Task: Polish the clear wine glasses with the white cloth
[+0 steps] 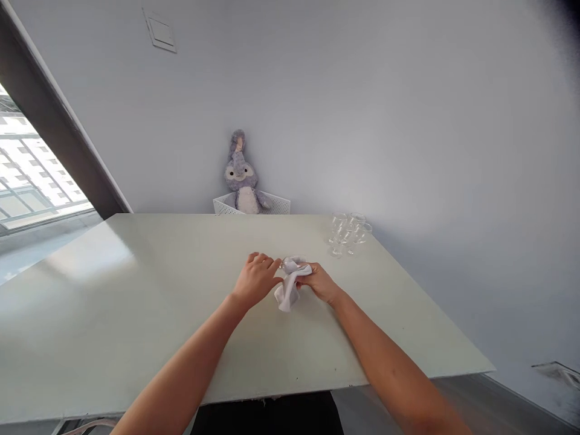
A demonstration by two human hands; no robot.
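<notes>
Over the middle of the table, my right hand is closed around a bunched white cloth, whose loose end hangs down. A clear glass shows only in part at the top of the cloth; the cloth covers most of it. On its left side, my left hand is closed with thumb and forefinger at the glass's edge, the other fingers curled together. The exact grip of the left fingertips is too small to make out fully.
Several clear stemmed glasses stand close together at the table's far right. Behind the far edge of the pale table, a grey plush rabbit sits in a white perforated basket. A window is at the left.
</notes>
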